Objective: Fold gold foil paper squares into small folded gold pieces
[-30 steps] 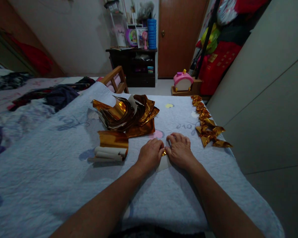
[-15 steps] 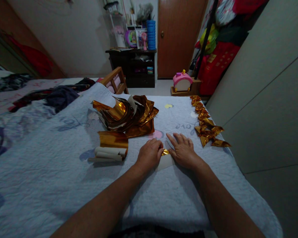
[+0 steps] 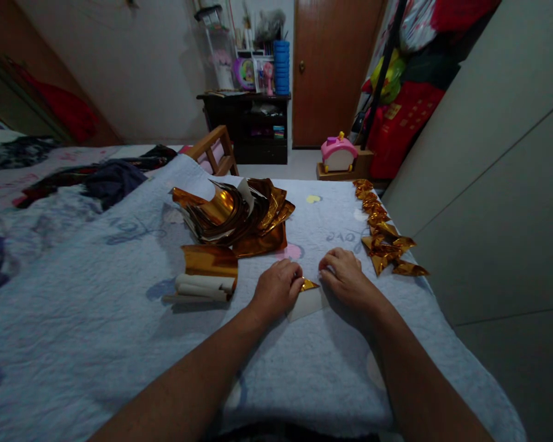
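A sheet of gold foil paper (image 3: 308, 307) lies pale side up on the bed, with a narrow gold fold (image 3: 309, 285) along its far edge. My left hand (image 3: 279, 283) is closed on the left end of that fold, its fingertips pressed together. Just right of the fold's pointed tip, my right hand (image 3: 343, 276) rests with its fingers curled in. Whether anything is between those fingers is hidden. The sheet's right side reaches toward the right wrist.
A fanned stack of gold foil sheets (image 3: 253, 215) lies beyond my left hand. Nearer is a curled sheet (image 3: 207, 285). Folded gold pieces (image 3: 384, 242) line the quilt's (image 3: 120, 337) right edge. A wooden chair (image 3: 219, 150) stands past the far edge.
My right hand has gone from spread flat across the fold to curled fingers, slightly farther right. The fold's pointed right tip is now uncovered. My left hand has stayed in place.
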The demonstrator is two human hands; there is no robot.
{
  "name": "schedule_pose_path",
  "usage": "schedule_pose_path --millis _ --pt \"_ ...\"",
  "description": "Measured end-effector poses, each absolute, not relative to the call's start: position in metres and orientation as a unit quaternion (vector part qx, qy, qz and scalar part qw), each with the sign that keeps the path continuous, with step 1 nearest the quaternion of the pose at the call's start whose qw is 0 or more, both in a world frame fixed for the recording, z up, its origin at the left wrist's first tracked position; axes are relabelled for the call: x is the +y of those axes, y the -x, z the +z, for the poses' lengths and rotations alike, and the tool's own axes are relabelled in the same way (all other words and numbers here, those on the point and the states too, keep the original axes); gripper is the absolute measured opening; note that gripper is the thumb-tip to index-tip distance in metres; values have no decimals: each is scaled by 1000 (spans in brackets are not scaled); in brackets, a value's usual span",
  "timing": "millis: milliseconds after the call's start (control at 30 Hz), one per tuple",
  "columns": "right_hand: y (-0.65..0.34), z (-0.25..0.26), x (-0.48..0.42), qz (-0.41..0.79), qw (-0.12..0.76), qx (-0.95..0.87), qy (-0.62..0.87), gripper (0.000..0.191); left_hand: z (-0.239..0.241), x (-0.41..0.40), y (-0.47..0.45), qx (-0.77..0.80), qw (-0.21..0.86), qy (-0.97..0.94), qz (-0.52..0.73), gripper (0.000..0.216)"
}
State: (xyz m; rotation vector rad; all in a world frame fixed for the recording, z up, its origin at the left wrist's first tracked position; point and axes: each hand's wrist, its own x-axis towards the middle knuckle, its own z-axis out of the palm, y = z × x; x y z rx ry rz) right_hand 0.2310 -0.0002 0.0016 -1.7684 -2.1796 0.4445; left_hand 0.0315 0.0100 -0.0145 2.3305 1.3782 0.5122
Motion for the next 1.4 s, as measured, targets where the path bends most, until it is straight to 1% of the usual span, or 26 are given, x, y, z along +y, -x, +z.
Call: schedule_pose_path --millis 100,233,467,700,933,1033,1167,1400 --pt "-229 8 -4 179 130 -765 605 19 -14 10 -31 490 194 -828 191 6" --pt "-229 9 -8 188 102 -777 592 19 -13 10 -30 492 201 -825 192 8" --pt "-227 3 -7 166 115 -788 581 11 -13 11 -30 486 201 -830 187 11" --pt "-227 1 -5 149 113 -789 585 17 -12 12 -29 471 228 -830 192 15" --pt "-225 -1 -2 145 104 -784 594 19 -8 9 -29 411 260 -848 212 18" --pt "-225 -1 -2 139 99 -787 593 19 -7 8 -29 402 258 -851 218 17" --pt "-223 0 -3 129 90 -786 597 21 -8 8 -27 393 250 -857 221 10" --pt "-219 0 -4 114 80 -788 600 21 -14 8 -28 399 213 -870 199 15"
